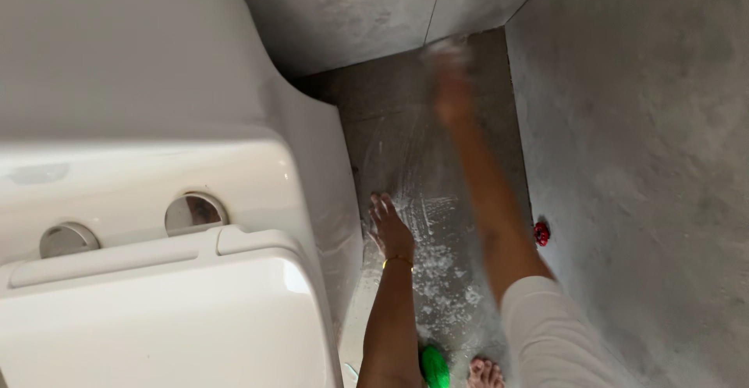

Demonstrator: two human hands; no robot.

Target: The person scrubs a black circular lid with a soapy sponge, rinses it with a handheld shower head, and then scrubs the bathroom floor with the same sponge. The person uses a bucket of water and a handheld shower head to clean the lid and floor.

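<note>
My left hand [388, 228] lies flat on the wet grey floor [406, 142] beside the toilet base, fingers spread, a gold bangle on the wrist. My right hand [452, 83] reaches far ahead toward the corner where floor and walls meet. It is blurred by motion. Something pale shows at its fingertips, but I cannot tell what it is or whether the hand grips it. White soapy foam [441, 267] streaks the floor between my arms.
A white toilet [156, 201] with closed lid and two round flush buttons fills the left. A grey wall [647, 161] stands close on the right, with a small red object [541, 233] at its foot. A green object [434, 364] and bare toes [484, 372] sit at the bottom edge.
</note>
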